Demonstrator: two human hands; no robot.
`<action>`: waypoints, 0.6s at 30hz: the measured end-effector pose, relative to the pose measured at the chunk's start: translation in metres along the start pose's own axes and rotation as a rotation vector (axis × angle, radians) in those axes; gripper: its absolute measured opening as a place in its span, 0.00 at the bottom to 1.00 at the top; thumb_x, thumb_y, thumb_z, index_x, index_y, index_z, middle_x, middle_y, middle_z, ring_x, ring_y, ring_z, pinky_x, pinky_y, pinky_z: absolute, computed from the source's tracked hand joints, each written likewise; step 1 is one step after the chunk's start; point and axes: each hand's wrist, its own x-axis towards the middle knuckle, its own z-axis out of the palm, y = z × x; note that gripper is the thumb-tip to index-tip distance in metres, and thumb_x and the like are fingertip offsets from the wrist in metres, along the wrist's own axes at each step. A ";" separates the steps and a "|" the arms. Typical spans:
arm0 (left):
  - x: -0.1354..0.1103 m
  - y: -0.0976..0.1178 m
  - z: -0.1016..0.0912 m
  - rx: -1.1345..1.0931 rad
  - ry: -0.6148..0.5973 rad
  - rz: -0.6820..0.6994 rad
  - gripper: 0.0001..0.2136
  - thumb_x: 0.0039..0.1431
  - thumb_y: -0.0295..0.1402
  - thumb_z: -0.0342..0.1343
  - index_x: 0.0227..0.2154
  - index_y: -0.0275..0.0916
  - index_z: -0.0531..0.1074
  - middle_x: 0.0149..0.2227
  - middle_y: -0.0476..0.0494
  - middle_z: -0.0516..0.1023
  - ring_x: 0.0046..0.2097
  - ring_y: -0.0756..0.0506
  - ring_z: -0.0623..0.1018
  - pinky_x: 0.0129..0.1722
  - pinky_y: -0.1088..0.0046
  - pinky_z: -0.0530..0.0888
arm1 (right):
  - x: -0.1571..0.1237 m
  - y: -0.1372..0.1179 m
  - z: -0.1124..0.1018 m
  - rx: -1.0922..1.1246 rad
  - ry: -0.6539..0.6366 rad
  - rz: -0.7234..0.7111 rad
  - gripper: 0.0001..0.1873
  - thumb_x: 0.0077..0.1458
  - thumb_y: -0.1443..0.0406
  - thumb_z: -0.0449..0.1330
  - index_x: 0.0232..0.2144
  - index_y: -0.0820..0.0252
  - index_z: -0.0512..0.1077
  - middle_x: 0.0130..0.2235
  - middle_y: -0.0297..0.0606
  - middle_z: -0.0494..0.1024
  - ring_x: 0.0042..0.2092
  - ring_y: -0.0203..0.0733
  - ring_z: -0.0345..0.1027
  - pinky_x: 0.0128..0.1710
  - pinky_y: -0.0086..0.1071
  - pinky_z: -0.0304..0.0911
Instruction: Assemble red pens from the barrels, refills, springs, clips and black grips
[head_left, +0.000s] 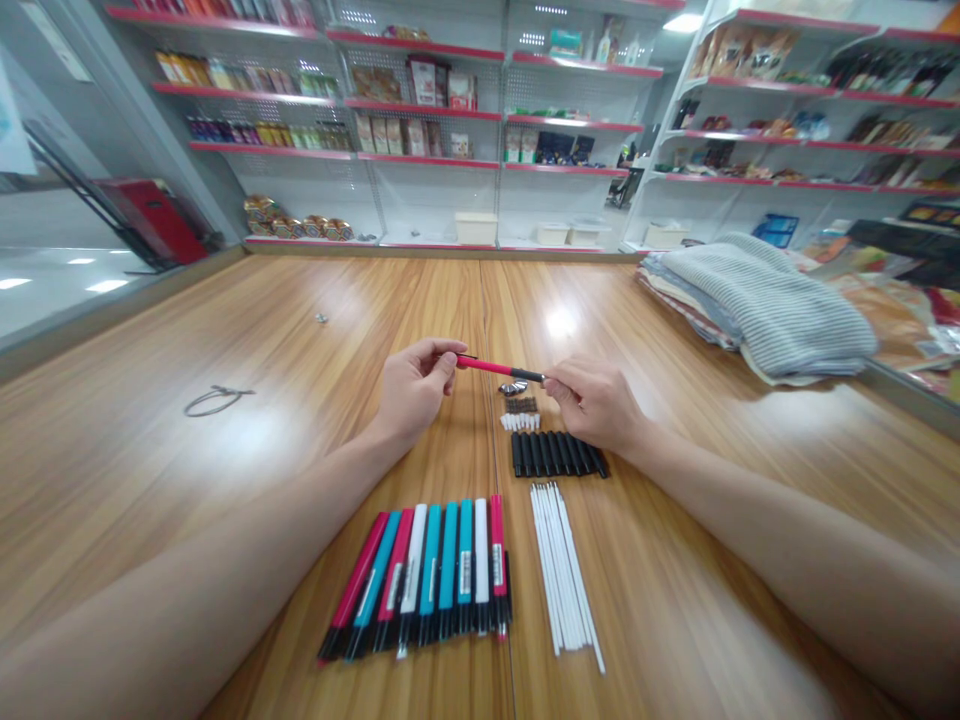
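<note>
My left hand and my right hand hold one red pen between them above the wooden table. The left fingers pinch its red end, the right fingers pinch its black tip end. Below the pen lie a small metal piece, a cluster of small springs, small white parts and a row of black grip pieces. Nearer me lie a row of red, teal and white pen barrels and a bundle of white refill tubes.
Folded striped cloths lie stacked at the right. A loop of thin cord and a tiny metal bit lie on the left half. Red-edged shelves with goods line the back wall. A red case stands at the left.
</note>
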 end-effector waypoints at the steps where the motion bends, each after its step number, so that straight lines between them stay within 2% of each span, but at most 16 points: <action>1: 0.000 0.000 0.000 0.003 -0.007 0.007 0.08 0.56 0.31 0.57 0.38 0.33 0.76 0.25 0.48 0.71 0.24 0.53 0.69 0.23 0.77 0.66 | 0.000 0.000 0.000 0.014 -0.001 0.008 0.13 0.62 0.66 0.52 0.25 0.62 0.67 0.26 0.38 0.69 0.31 0.38 0.62 0.33 0.33 0.56; 6: -0.001 0.002 0.000 -0.022 -0.032 0.019 0.10 0.56 0.32 0.58 0.39 0.34 0.76 0.23 0.48 0.71 0.25 0.52 0.70 0.25 0.77 0.69 | -0.002 0.001 0.000 0.090 0.015 0.066 0.12 0.61 0.66 0.53 0.26 0.62 0.70 0.27 0.38 0.72 0.31 0.38 0.65 0.32 0.32 0.57; 11: 0.000 0.000 0.004 -0.074 -0.018 -0.079 0.15 0.56 0.39 0.59 0.42 0.35 0.73 0.26 0.47 0.72 0.25 0.52 0.71 0.22 0.78 0.69 | -0.002 0.001 0.000 0.084 0.053 0.056 0.11 0.60 0.67 0.54 0.26 0.62 0.70 0.27 0.38 0.73 0.31 0.38 0.65 0.32 0.32 0.57; 15: 0.001 -0.003 0.006 -0.022 0.005 -0.156 0.17 0.59 0.46 0.55 0.38 0.35 0.73 0.23 0.48 0.71 0.19 0.54 0.67 0.17 0.80 0.64 | -0.002 0.000 0.000 0.064 0.070 0.042 0.11 0.59 0.67 0.54 0.25 0.61 0.69 0.27 0.38 0.72 0.31 0.38 0.65 0.32 0.32 0.57; 18: 0.001 -0.002 0.005 0.004 -0.031 -0.146 0.17 0.59 0.46 0.54 0.35 0.35 0.74 0.21 0.49 0.69 0.19 0.54 0.66 0.16 0.80 0.62 | -0.002 0.001 0.000 0.039 0.064 0.025 0.11 0.59 0.67 0.54 0.24 0.61 0.68 0.26 0.38 0.71 0.30 0.38 0.63 0.31 0.32 0.56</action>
